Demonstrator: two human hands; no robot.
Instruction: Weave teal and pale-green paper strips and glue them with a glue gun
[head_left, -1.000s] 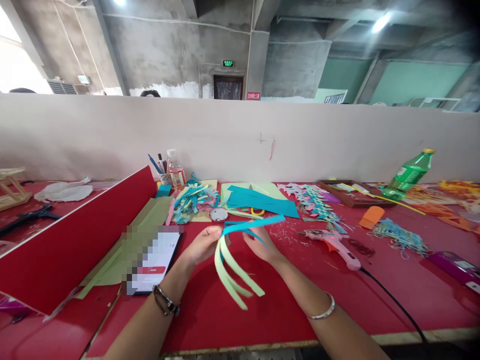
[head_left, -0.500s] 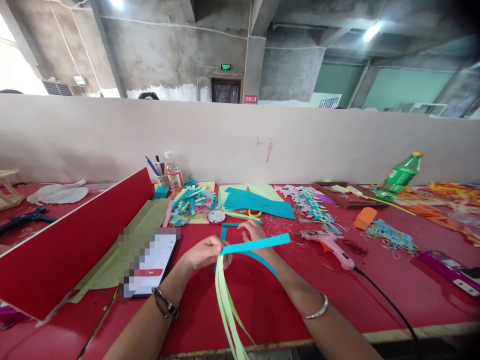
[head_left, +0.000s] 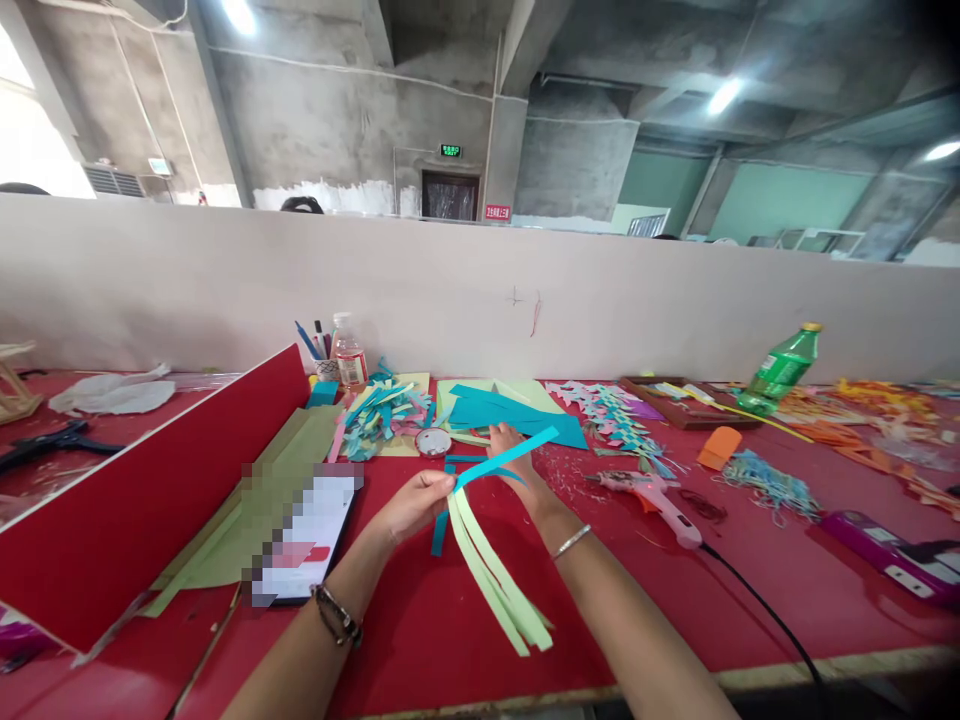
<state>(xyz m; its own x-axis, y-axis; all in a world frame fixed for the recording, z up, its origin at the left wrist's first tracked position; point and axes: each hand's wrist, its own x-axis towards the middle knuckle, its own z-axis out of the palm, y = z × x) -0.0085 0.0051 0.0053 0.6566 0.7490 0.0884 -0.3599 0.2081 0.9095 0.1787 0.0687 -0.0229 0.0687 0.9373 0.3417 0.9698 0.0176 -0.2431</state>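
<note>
Thin paper strips (head_left: pixel 491 570), green and teal, pinched in left hand (head_left: pixel 411 503).

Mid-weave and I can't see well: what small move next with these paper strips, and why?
Probably lay the teal strip across the green strips beside the left hand pinch. The right hand holds it raised at a slant, while the green ones fan loose onto the red table.

Craft workshop in a bare concrete hall: red table (head_left: pixel 750 590) with paper scraps (head_left: pixel 386 410), glue gun (head_left: pixel 649 492).
</note>
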